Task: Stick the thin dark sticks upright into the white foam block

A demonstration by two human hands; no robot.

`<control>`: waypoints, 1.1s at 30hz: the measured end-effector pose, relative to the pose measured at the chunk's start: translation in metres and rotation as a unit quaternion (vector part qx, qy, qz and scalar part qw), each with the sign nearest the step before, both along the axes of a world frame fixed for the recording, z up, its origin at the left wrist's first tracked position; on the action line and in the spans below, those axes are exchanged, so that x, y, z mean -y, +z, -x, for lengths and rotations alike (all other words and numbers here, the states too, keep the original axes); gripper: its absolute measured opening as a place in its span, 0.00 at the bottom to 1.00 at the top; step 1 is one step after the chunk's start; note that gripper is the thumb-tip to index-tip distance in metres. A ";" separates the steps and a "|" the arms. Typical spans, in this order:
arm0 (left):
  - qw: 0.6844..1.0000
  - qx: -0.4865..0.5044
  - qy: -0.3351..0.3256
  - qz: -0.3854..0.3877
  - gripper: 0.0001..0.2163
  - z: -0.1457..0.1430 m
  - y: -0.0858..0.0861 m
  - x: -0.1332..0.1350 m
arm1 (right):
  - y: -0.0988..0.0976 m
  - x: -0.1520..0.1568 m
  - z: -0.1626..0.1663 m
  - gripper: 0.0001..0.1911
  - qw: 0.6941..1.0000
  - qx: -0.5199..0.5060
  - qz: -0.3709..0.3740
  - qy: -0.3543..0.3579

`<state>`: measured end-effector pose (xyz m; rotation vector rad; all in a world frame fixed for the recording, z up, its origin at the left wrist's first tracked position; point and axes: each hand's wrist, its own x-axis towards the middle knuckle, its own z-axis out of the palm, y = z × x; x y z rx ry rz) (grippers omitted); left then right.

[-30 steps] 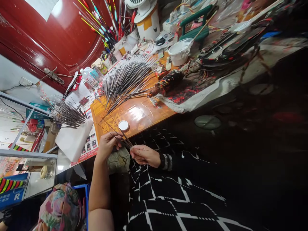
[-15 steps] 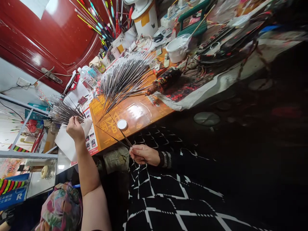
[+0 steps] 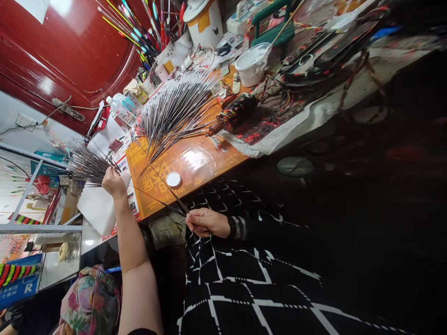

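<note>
My right hand (image 3: 208, 222) is closed in front of my lap, its thumb and fingers pinching the thick ends of thin dark sticks (image 3: 180, 200). These fan out towards the upper left, over the table edge. At the left, my left hand (image 3: 115, 183) is closed in a pinch beside a spread of similar dark sticks (image 3: 85, 163). A dark stick end shows at its fingertips, though the fingers hide most of the grip. A larger pile of tapered grey-black sticks (image 3: 174, 111) lies on the orange tabletop (image 3: 199, 160). A round white lid (image 3: 173, 179) rests near the front edge.
A paint-stained dark handle (image 3: 240, 111) lies right of the pile, near a white tub (image 3: 251, 65). Colourful floats (image 3: 162, 23) stand in cups at the back, with a plastic bottle (image 3: 120, 109) nearer. Another person's patterned head covering (image 3: 89, 300) shows at lower left.
My left hand has shifted slightly right and up relative to the spread of sticks, still pinched. My right hand keeps its hold on the sticks. The whole view has moved a little.
</note>
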<state>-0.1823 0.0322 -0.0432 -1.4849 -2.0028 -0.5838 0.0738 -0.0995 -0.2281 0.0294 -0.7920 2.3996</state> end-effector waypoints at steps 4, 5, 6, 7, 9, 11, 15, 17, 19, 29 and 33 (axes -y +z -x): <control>1.000 0.001 0.008 0.014 0.14 0.002 -0.007 0.000 | 0.001 0.001 -0.001 0.26 1.000 -0.007 -0.009 0.004; 1.000 0.000 0.009 0.016 0.14 0.002 -0.007 0.000 | 0.002 0.001 -0.002 0.25 1.000 -0.009 -0.013 0.004; 1.000 -0.002 0.010 0.019 0.15 0.002 -0.007 0.001 | 0.002 0.001 -0.002 0.25 1.000 -0.011 -0.015 0.006; 1.000 -0.005 0.011 0.023 0.15 0.001 -0.006 0.001 | 0.003 0.002 -0.002 0.25 1.000 -0.012 -0.017 0.008; 0.999 -0.008 0.015 0.035 0.15 0.000 -0.003 0.005 | 0.003 0.002 -0.003 0.26 1.000 -0.012 -0.017 0.014; 0.999 -0.005 0.022 0.046 0.15 -0.004 0.000 0.011 | 0.003 0.002 -0.003 0.26 1.000 -0.011 -0.016 0.023; 0.992 0.101 -0.021 0.078 0.13 -0.026 0.002 0.041 | 0.001 0.003 -0.002 0.25 0.999 -0.017 -0.010 0.038; 0.944 0.255 -0.127 0.165 0.13 -0.045 -0.002 0.063 | 0.000 0.004 -0.001 0.25 0.999 -0.020 -0.007 0.039; 0.822 0.419 -0.250 0.295 0.16 -0.066 -0.010 0.087 | 0.000 0.005 -0.001 0.25 0.999 -0.020 -0.005 0.048; 0.723 0.523 -0.336 0.301 0.16 -0.084 -0.015 0.132 | -0.001 0.011 0.001 0.25 0.994 -0.009 -0.029 0.107; 0.921 0.323 -0.219 0.003 0.14 -0.044 0.015 0.103 | -0.002 0.012 0.002 0.24 0.995 -0.003 -0.029 0.099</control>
